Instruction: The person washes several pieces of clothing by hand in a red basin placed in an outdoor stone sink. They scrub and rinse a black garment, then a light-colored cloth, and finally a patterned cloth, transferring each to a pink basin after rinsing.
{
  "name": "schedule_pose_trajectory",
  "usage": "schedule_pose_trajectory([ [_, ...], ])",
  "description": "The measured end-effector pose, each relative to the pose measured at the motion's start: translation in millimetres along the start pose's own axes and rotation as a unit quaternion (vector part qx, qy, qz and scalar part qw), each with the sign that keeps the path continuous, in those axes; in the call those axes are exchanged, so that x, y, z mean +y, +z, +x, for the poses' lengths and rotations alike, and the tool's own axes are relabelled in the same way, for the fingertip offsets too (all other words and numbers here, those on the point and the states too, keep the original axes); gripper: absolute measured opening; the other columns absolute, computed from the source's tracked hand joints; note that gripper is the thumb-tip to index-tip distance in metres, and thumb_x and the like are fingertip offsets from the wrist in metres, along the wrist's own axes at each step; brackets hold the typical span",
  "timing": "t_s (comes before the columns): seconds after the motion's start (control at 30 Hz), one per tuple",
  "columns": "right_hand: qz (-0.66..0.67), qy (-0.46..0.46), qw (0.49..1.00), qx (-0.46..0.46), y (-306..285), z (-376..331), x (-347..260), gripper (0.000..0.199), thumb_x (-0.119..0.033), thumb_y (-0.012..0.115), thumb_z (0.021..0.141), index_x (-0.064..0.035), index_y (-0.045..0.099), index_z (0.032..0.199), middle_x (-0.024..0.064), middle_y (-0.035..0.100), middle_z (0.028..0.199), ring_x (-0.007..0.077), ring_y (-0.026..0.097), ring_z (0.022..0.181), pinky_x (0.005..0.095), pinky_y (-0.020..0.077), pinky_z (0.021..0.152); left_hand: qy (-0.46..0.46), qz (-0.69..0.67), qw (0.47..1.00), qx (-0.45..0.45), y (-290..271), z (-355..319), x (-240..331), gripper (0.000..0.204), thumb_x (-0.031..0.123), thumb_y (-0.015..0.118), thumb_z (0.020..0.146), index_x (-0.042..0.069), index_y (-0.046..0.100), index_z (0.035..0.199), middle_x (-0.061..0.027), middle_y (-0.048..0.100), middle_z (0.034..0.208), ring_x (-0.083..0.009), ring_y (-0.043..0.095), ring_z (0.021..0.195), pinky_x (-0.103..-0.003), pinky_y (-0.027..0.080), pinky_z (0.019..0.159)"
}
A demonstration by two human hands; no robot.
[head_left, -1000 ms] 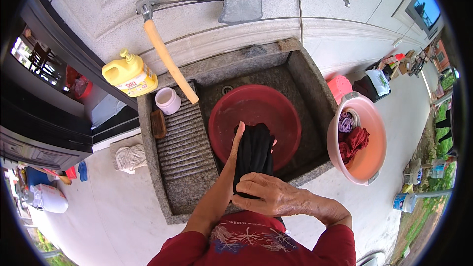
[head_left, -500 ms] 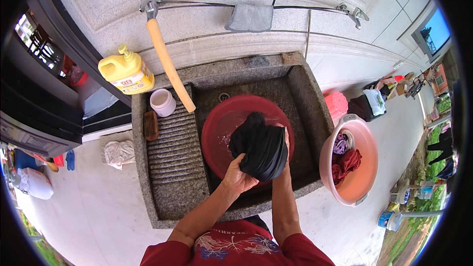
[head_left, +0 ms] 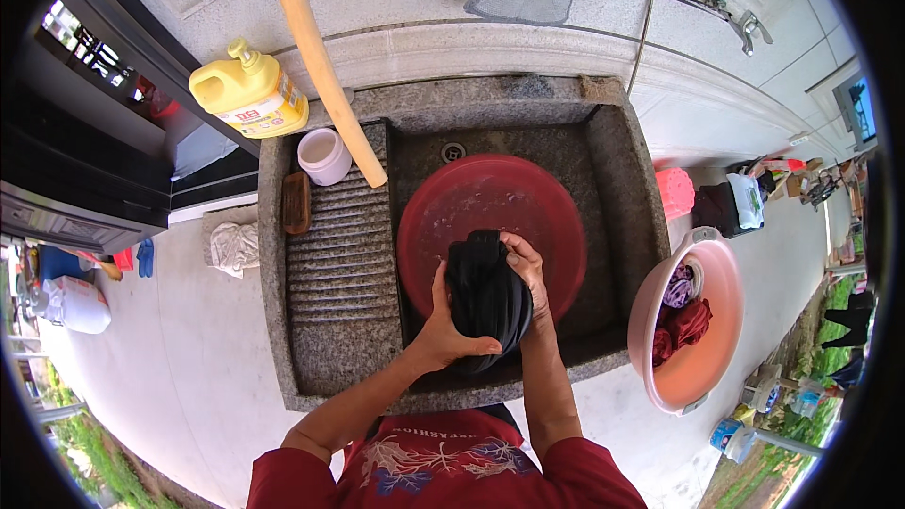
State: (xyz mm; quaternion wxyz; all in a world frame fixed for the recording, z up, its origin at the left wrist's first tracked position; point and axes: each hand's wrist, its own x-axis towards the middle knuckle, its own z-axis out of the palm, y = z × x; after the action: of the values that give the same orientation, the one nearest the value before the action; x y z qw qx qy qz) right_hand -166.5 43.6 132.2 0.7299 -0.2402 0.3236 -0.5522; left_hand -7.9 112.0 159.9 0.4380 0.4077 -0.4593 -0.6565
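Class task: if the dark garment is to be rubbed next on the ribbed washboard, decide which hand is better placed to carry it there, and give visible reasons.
Probably the left hand: it cups the dark garment on the side facing the ribbed washboard, whereas the right hand grips the far side, over the red basin.

Yellow detergent jug (head_left: 247, 90) with pump top stands on the ledge at the stone sink's (head_left: 622, 146) back-left corner; its white label (head_left: 269, 113) carries red print. A white sack (head_left: 75, 304) lies on the floor, far left.
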Motion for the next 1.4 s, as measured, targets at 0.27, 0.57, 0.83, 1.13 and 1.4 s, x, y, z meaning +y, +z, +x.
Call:
schedule_pose_trajectory([
  [0.27, -0.465, -0.038, 0.884, -0.016, 2.7, 12.2, 2.3, 0.035, -0.018, 0.068, 0.073, -0.0015, 0.057, 0.102, 0.0133, 0.057, 0.092, 0.0272, 0.058, 0.087, 0.0348, 0.0463, 0.080, -0.118, 0.425, 0.894, -0.078, -5.1, 20.2, -9.6, 0.127, 0.034, 0.083, 0.055, -0.004, -0.004, 0.140, -0.0307, 0.038, 0.127, -0.0432, 0.053, 0.106, -0.043, 0.047, 0.089],
  [0.57, -0.119, 0.089, 0.988, -0.039, 21.0, 6.5, -10.5, 0.063, -0.023, 0.070, 0.074, -0.0101, 0.047, 0.131, 0.0104, 0.050, 0.121, 0.0212, 0.049, 0.110, 0.0322, 0.0388, 0.095, -0.175, 0.337, 0.915, -0.136, -36.8, 29.9, 19.8, 0.113, 0.034, 0.076, 0.058, 0.002, 0.010, 0.143, -0.0252, 0.051, 0.119, -0.0398, 0.053, 0.108, -0.041, 0.042, 0.093],
  [0.83, -0.275, 0.011, 0.959, -0.075, 70.0, 3.1, 98.6, 0.039, -0.026, 0.062, 0.086, -0.0104, 0.055, 0.120, 0.0058, 0.052, 0.118, 0.0188, 0.048, 0.110, 0.0342, 0.0352, 0.096, -0.308, 0.435, 0.843, -0.063, -136.0, -26.2, 29.2, 0.096, 0.034, 0.072, 0.053, 0.010, 0.034, 0.137, -0.0127, 0.045, 0.129, -0.0315, 0.049, 0.114, -0.043, 0.042, 0.092],
  [1.13, -0.663, -0.280, 0.673, -0.170, 111.5, -42.5, 129.4, 0.047, -0.040, 0.059, 0.081, -0.0118, 0.058, 0.119, 0.0120, 0.047, 0.123, 0.0317, 0.044, 0.110, 0.0457, 0.0352, 0.091, -0.161, 0.602, 0.782, 0.015, -151.9, -81.0, 16.8, 0.092, 0.036, 0.073, 0.064, 0.004, 0.027, 0.138, -0.0164, 0.045, 0.124, -0.0348, 0.046, 0.111, -0.047, 0.040, 0.087],
  [1.4, -0.697, -0.282, 0.654, -0.079, 119.9, -26.7, 153.5, 0.016, -0.025, 0.061, 0.079, -0.0109, 0.060, 0.087, 0.0048, 0.053, 0.084, 0.0196, 0.049, 0.066, 0.0350, 0.0367, 0.060, 0.107, 0.676, 0.718, 0.122, -140.8, -98.6, -16.4, 0.084, 0.055, 0.074, 0.062, -0.002, 0.049, 0.118, -0.0158, 0.056, 0.099, -0.0322, 0.054, 0.093, -0.043, 0.043, 0.079],
])
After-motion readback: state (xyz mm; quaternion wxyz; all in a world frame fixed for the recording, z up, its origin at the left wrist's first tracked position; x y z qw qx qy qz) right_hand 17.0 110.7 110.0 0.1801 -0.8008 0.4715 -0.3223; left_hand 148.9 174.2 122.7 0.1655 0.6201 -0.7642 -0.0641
